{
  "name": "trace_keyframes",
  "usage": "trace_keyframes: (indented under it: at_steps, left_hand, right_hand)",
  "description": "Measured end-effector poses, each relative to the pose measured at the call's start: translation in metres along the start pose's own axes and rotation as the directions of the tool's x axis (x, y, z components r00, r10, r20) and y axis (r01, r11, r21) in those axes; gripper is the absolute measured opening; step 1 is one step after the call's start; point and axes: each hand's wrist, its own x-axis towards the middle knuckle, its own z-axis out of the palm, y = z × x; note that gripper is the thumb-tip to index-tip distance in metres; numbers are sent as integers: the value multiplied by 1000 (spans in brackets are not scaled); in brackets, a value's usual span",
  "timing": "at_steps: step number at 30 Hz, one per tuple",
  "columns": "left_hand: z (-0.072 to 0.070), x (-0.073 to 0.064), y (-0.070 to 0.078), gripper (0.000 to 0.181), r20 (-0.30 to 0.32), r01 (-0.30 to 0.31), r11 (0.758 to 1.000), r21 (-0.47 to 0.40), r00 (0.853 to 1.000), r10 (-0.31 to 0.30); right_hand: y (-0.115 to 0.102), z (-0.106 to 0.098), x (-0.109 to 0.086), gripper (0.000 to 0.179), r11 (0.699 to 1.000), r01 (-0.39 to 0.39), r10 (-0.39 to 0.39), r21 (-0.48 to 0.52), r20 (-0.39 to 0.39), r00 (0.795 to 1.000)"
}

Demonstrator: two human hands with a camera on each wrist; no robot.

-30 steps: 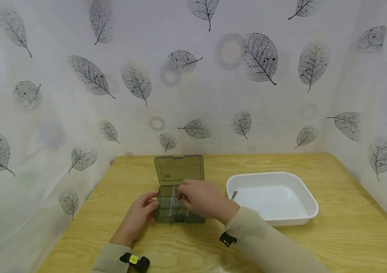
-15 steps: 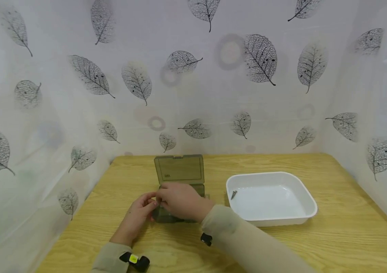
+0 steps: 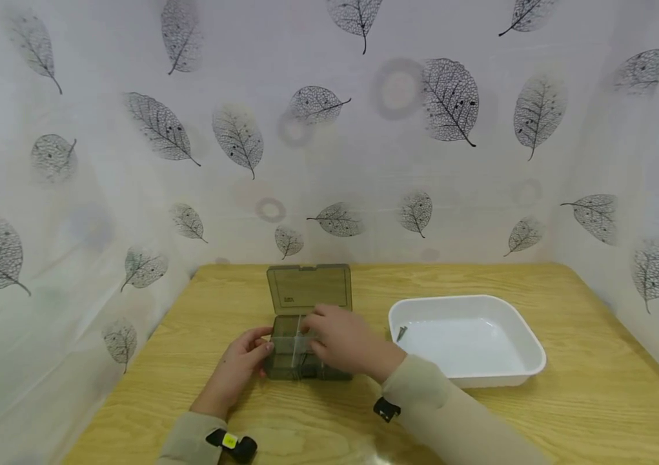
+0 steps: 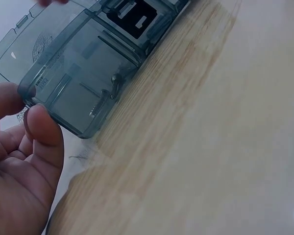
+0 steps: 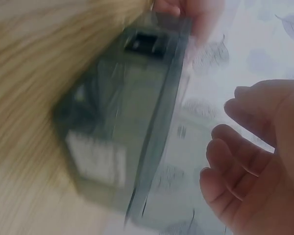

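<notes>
A clear grey-green compartment box (image 3: 286,327) stands on the table with its lid (image 3: 310,289) raised at the back. At its left side my left hand (image 3: 236,365) grips the edge; the left wrist view shows thumb and forefinger pinching a corner. Through the wall in that view, a few screws (image 4: 115,84) lie on the box floor. Over the middle and right compartments hovers my right hand (image 3: 343,340). In the right wrist view its fingers (image 5: 220,154) are loosely bent, with the thumb apart and nothing visible between them. The right compartments are partly hidden by this hand.
A white tray (image 3: 474,381) stands to the right of the box, with screws (image 3: 401,333) at its left end. The wooden table (image 3: 590,387) runs back to a leaf-patterned curtain (image 3: 364,161), which also closes off both sides.
My right hand went left over the left compartments half a second ago, and is now back over the middle and right ones. My left hand has stayed on the box.
</notes>
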Motion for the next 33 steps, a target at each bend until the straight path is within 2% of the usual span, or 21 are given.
trace_keyframes:
  at_steps: [7, 18, 25, 29, 33]
  left_hand:
    - [1, -2, 3, 41, -4, -12, 1000, 12, 1000, 12]
    - [5, -2, -1, 41, -18, -12, 1000, -5, 1000, 12]
    - [3, 0, -3, 42, -18, -16, 1000, 6, 1000, 17]
    - [2, 1, -3, 42, -14, -20, 1000, 2, 1000, 20]
    - [2, 1, -2, 42, -6, -16, 1000, -2, 1000, 16]
  right_hand:
    - [29, -11, -32, 22, 996, -69, 71, 48, -35, 997]
    - [75, -26, -92, 28, 976, -203, 209, 76, -89, 974]
    - [108, -28, -119, 37, 951, -301, 303, 75, -14, 953]
    - [116, -26, -124, 47, 937, -341, 338, 73, 54, 940]
    - [120, -20, -124, 53, 919, -389, 380, 58, 126, 917]
